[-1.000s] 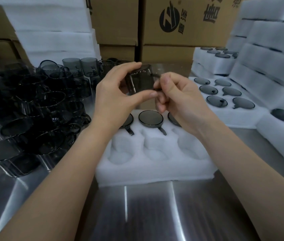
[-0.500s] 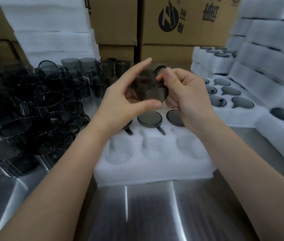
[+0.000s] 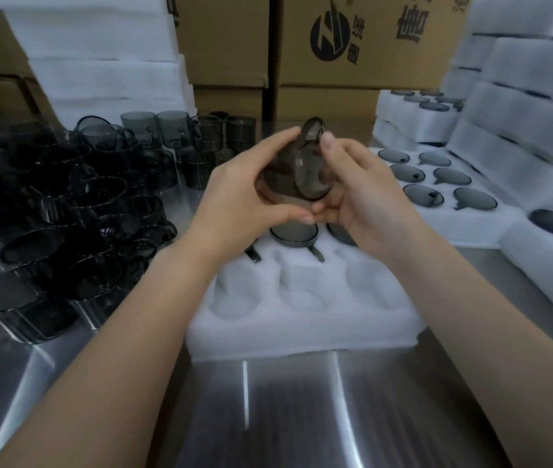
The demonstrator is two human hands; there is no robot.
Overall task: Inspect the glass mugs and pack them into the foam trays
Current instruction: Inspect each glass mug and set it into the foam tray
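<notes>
Both hands have closed in on the smoked glass mug (image 3: 297, 177). A second ago it stood nearly upright, pinched by its handle. Now it lies tipped on its side, one round end toward the camera and the handle pointing up between the fingertips. The left hand (image 3: 244, 190) curls round the body, fingers over the top and thumb beneath. The right hand (image 3: 366, 197) cups it from the other side, thumb pressed near the handle. The mug hangs in the air above the far row of the foam tray (image 3: 302, 322), not touching it. A packed mug (image 3: 293, 232) sits in that row just below the thumbs, as before. Loose mugs (image 3: 65, 204) to the left and the filled trays (image 3: 437, 184) to the right have not shifted on the steel table (image 3: 268, 417).
</notes>
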